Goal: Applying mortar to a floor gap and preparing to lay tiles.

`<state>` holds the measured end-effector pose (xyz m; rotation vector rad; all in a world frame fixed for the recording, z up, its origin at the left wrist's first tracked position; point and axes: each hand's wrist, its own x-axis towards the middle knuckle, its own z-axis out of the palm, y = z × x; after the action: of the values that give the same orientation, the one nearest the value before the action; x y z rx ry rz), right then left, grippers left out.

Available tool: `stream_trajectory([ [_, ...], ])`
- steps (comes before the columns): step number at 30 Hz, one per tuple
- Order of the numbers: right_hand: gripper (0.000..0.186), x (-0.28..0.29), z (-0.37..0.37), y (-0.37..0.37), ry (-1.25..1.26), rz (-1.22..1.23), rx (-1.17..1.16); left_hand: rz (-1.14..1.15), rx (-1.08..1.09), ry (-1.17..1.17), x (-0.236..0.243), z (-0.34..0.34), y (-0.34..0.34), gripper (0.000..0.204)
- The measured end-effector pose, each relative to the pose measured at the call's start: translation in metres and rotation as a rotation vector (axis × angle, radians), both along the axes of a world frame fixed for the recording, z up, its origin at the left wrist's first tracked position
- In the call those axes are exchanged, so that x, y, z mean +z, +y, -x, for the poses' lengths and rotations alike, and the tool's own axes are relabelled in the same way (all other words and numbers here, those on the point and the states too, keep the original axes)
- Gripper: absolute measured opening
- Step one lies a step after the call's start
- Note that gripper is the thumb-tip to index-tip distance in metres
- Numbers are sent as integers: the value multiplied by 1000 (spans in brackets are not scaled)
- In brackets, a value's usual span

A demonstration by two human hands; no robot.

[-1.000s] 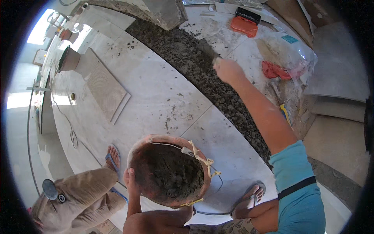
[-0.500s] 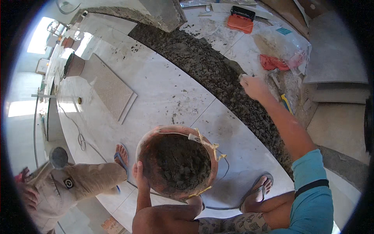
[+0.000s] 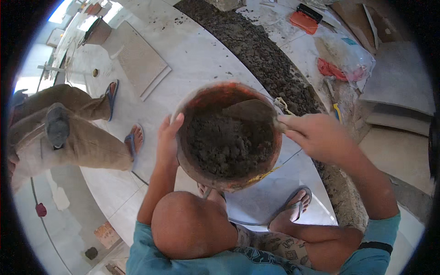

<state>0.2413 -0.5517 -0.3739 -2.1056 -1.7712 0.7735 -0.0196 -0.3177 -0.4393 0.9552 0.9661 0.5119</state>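
A round reddish bucket (image 3: 215, 93) of dark grey wet mortar (image 3: 224, 146) is in front of me, tilted so its mouth faces me. My left hand (image 3: 168, 140) is closed on its left rim, thumb on the edge. In my right hand (image 3: 316, 137) is a trowel, gripped by its handle at the right rim. The mortar-smeared trowel blade (image 3: 250, 111) reaches inside the bucket, over the far part of the mortar. Beyond the bucket, a strip of rough mortar (image 3: 256, 50) runs along the edge of the pale tiles.
At left stands a person in tan trousers (image 3: 87, 146) and sandals, beside a dark-headed mallet (image 3: 57, 126). A combed tile (image 3: 142, 59) and another bucket (image 3: 97, 32) are at far left. On the right lie a plastic bag (image 3: 350, 55), a red cloth (image 3: 331, 69) and stacked grey tiles (image 3: 396, 78).
My right hand has come back from the mortar strip with the trowel, its blade now in the bucket. The bucket is higher in view. The other person has stepped forward.
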Motion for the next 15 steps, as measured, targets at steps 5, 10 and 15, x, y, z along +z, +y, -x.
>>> stream_trajectory([
  [5,29,-5,16,2,-293,306,-40,-73,-119,-9,14,-21,-6,33],
  [10,31,-13,24,-47,-24,389,75,-112,-205,-106,13,-25,-11,24],
  [15,37,-40,54,-38,123,353,17,-116,-156,-98,9,-31,-10,23],
])
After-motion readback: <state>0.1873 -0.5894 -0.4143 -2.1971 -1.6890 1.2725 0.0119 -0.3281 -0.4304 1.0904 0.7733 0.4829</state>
